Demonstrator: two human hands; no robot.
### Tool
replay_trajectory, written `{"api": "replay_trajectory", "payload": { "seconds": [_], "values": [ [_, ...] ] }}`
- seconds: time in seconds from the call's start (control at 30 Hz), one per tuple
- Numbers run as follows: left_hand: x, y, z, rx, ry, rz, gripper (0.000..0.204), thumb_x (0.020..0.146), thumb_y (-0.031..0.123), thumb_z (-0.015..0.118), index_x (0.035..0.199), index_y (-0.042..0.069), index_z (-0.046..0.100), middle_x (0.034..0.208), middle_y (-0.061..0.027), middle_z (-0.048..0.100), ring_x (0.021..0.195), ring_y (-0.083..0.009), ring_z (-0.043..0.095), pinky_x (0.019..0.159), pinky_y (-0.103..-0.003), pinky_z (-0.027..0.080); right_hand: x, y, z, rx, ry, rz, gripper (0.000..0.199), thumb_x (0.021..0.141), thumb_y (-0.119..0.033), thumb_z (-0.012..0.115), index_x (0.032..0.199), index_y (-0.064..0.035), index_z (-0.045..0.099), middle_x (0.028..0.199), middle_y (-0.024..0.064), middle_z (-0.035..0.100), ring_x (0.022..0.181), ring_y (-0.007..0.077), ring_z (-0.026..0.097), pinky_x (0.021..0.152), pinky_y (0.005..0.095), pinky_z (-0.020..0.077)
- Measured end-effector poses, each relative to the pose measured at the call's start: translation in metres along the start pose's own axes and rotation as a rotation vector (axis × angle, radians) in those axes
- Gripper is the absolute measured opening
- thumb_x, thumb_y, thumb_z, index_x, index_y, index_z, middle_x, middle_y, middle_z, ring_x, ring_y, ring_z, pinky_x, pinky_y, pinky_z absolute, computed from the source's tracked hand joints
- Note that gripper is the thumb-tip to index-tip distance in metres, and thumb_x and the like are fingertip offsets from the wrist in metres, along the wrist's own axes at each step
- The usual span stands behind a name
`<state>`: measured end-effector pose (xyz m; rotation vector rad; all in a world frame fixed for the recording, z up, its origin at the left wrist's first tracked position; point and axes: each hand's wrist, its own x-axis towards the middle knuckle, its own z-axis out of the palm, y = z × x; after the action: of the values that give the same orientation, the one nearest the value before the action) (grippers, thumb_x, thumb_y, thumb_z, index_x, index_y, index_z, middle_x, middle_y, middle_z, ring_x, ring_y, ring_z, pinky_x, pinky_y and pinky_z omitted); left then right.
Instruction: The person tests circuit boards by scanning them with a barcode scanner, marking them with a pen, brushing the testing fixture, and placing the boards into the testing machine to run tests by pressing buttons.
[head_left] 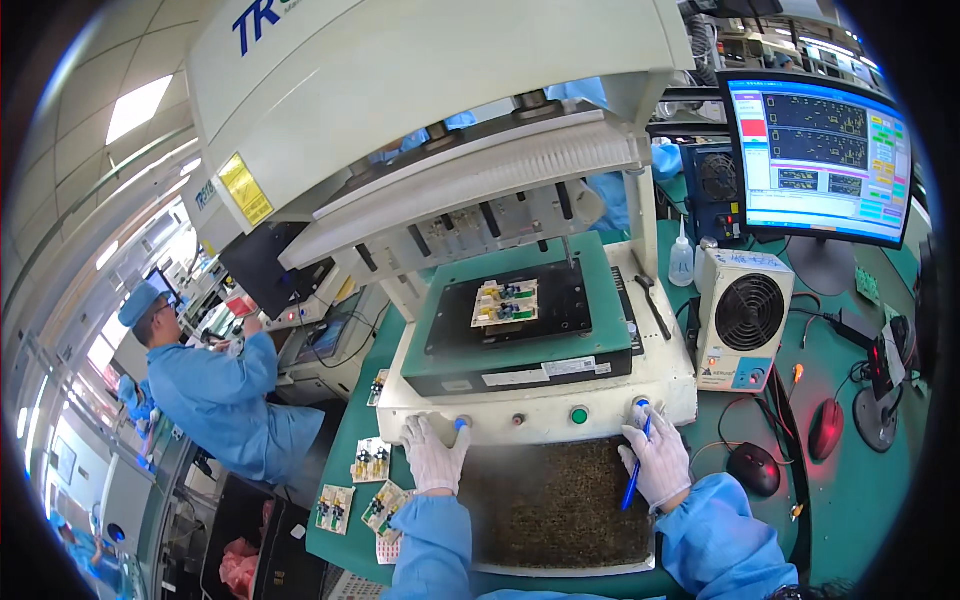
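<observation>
My left hand (433, 455), in a white glove, rests at the left front of the test machine (540, 425), fingers apart. Its thumb reaches the blue button (462, 424) there, though I cannot tell if it presses. At the right front, my gloved right hand (660, 462) holds a blue pen (631, 484) that slants downward. The fingertips of that hand lie by a second blue button (641, 402). Between and beyond my hands, a circuit board (505, 302) with yellow, blue and green parts sits on the black fixture plate (450, 325), beneath the raised press plate (470, 180).
Several circuit boards (370, 460) lie left of my left arm. A brown mat (560, 505) is between my forearms. To the right stand an ionizing fan (745, 320), a bottle (681, 260), a monitor (825, 160) and two mice (753, 468). A co-worker (215, 385) works at the left.
</observation>
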<state>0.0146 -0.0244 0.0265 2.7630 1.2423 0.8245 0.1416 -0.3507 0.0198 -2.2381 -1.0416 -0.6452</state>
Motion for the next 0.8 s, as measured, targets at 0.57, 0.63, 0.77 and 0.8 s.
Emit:
{"api": "replay_trajectory", "payload": {
  "seconds": [0.57, 0.63, 0.77, 0.8],
  "values": [
    [-0.006, 0.001, -0.011, -0.247, 0.137, -0.127, 0.058, 0.082, 0.042, 0.069, 0.115, -0.005, 0.059, 0.103, -0.0219, 0.066, 0.095, -0.0369, 0.064, 0.085, -0.042, 0.049, -0.008, 0.006, 0.010, -0.096, 0.137, 0.068, 0.028, 0.075, -0.016, 0.068, 0.101, -0.0107, 0.060, 0.102, 0.0174, 0.064, 0.106, 0.0367, 0.057, 0.095, 0.0507, 0.0436],
    [-0.007, -0.001, -0.008, -0.279, 0.123, -0.129, 0.058, 0.082, 0.041, 0.069, 0.116, -0.004, 0.059, 0.102, -0.0215, 0.066, 0.094, -0.0361, 0.064, 0.084, -0.041, 0.050, -0.009, 0.007, 0.010, -0.078, 0.136, 0.077, 0.028, 0.074, -0.015, 0.068, 0.100, -0.0104, 0.060, 0.101, 0.0179, 0.065, 0.105, 0.0370, 0.057, 0.094, 0.0505, 0.0438],
    [-0.008, -0.002, -0.003, -0.257, 0.177, -0.107, 0.057, 0.079, 0.041, 0.071, 0.113, -0.001, 0.056, 0.098, -0.0196, 0.067, 0.089, -0.0379, 0.064, 0.079, -0.045, 0.050, -0.011, 0.008, 0.010, -0.063, 0.133, 0.069, 0.032, 0.070, -0.011, 0.070, 0.099, -0.0121, 0.058, 0.111, 0.0109, 0.064, 0.106, 0.0369, 0.055, 0.095, 0.0483, 0.0418],
    [-0.009, -0.002, -0.003, -0.248, 0.161, -0.118, 0.057, 0.079, 0.042, 0.071, 0.112, -0.001, 0.057, 0.098, -0.0192, 0.067, 0.089, -0.0377, 0.064, 0.079, -0.045, 0.050, -0.012, 0.008, 0.010, -0.051, 0.133, 0.073, 0.032, 0.070, -0.010, 0.070, 0.100, -0.0121, 0.058, 0.111, 0.0111, 0.063, 0.107, 0.0371, 0.055, 0.095, 0.0484, 0.0417]
  ]
}}
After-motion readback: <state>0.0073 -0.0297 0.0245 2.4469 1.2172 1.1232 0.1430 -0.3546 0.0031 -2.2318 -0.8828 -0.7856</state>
